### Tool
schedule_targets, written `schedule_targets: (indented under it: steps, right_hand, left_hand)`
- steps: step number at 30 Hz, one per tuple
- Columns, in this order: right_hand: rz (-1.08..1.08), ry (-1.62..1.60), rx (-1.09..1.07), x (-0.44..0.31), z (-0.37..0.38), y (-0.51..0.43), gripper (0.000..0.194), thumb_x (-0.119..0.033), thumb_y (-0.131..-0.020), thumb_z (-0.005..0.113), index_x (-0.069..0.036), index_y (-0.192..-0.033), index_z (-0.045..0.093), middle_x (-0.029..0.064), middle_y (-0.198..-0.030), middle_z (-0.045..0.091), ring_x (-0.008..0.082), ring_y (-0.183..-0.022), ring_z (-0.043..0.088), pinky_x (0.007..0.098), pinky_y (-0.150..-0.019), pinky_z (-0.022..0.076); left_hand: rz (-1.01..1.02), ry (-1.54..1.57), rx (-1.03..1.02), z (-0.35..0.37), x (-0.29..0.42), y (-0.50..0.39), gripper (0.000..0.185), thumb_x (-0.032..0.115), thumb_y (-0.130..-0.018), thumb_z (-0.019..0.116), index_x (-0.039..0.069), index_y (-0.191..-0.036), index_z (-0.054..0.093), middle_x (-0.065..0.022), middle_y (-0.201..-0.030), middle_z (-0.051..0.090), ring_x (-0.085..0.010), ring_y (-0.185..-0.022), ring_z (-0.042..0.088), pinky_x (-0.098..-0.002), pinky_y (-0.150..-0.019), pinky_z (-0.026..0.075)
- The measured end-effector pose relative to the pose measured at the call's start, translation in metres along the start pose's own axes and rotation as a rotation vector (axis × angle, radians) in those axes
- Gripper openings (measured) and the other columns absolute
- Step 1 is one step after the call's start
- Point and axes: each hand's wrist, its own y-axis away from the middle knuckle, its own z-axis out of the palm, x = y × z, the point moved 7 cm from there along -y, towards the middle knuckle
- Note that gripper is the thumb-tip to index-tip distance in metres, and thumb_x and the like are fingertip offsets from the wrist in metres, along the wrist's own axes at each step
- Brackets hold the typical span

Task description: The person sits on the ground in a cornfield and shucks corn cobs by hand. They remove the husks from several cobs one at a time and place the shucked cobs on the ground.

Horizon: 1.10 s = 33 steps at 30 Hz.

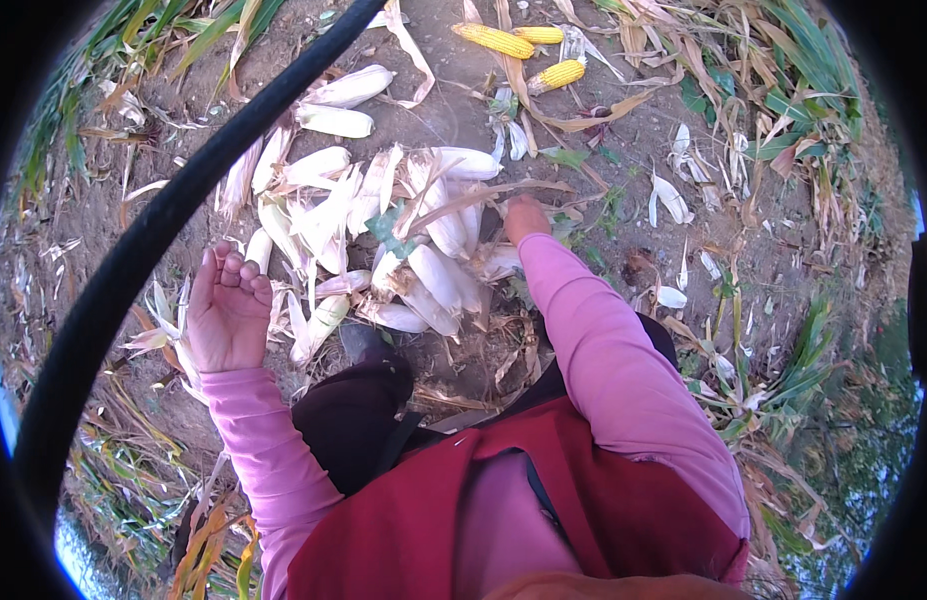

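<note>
A heap of maize ears in pale husks (433,277) lies on the soil before me. To the left of the heap, my left hand (230,315) is raised palm up, its fingers loosely bent and nothing in it. My right hand (525,217) reaches down at the heap's right edge, beside a long dry maize leaf (508,191). Its fingertips are hidden, so whether they grip a leaf or husk cannot be seen. Past the heap, three husked yellow maize cobs (493,40) rest on the ground. A green leaf (392,229) sits on top of the heap.
Cut maize stalks and leaves (793,82) line the far right, with more at the left rim. Loose husk pieces (669,199) are scattered on the right. A dark shoe (358,341) stands against the heap's near edge. A black cable-like strip (185,187) crosses the view's left side.
</note>
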Motion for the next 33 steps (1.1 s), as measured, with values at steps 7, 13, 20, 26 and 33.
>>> schedule_targets:
  steps: [7, 13, 20, 26, 33]
  right_hand:
    - [-0.076, 0.281, 0.014, 0.012, 0.027, -0.028, 0.029, -0.018, -0.091, 0.048, -0.012, -0.117, 0.061, 0.0099, -0.123, 0.055, 0.027, -0.114, 0.055, 0.0422, -0.09, 0.0485]
    - [-0.161, 0.496, -0.053, 0.02, 0.055, -0.021, 0.026, -0.022, -0.09, 0.05, -0.015, -0.111, 0.065, 0.0073, -0.111, 0.058, 0.0232, -0.11, 0.057, 0.0421, -0.079, 0.05]
    - [-0.529, 0.291, -0.212, -0.025, -0.053, 0.018, 0.039, -0.028, -0.08, 0.069, -0.012, -0.114, 0.061, 0.0131, -0.106, 0.057, 0.0311, -0.1, 0.059, 0.0411, -0.084, 0.0483]
    - [-0.619, -0.196, -0.046, -0.101, -0.198, 0.093, 0.051, -0.023, -0.073, 0.076, -0.011, -0.119, 0.057, 0.0127, -0.105, 0.056, 0.0319, -0.096, 0.059, 0.0387, -0.081, 0.0484]
    - [-1.074, -0.211, 0.67, -0.155, -0.262, 0.262, 0.04, -0.005, -0.073, 0.07, -0.011, -0.112, 0.062, 0.0083, -0.107, 0.055, 0.0279, -0.088, 0.059, 0.0344, -0.077, 0.0501]
  left_hand:
    - [-0.012, -0.182, 0.142, -0.026, -0.009, -0.016, 0.018, 0.02, -0.1, 0.049, 0.005, -0.106, 0.057, -0.0022, -0.084, 0.06, -0.0165, -0.079, 0.059, -0.0298, -0.073, 0.052]
    - [-0.002, -0.314, 0.17, -0.012, -0.023, -0.021, 0.021, 0.022, -0.097, 0.054, 0.004, -0.107, 0.057, -0.0037, -0.084, 0.061, -0.0161, -0.078, 0.06, -0.0284, -0.072, 0.052]
    - [0.046, -0.494, 0.052, 0.018, -0.032, -0.014, 0.021, 0.021, -0.096, 0.057, 0.004, -0.108, 0.059, -0.0049, -0.085, 0.063, -0.0155, -0.077, 0.062, -0.0274, -0.072, 0.052]
    - [0.01, -0.604, -0.007, 0.053, -0.068, -0.01, 0.024, 0.023, -0.093, 0.062, 0.003, -0.106, 0.06, -0.0062, -0.081, 0.065, -0.0146, -0.072, 0.064, -0.0258, -0.067, 0.052]
    - [-0.486, -0.266, -0.432, 0.11, -0.148, 0.029, 0.054, 0.046, -0.096, 0.052, 0.012, -0.137, 0.042, -0.0098, -0.121, 0.057, -0.0219, -0.102, 0.062, -0.0421, -0.083, 0.055]
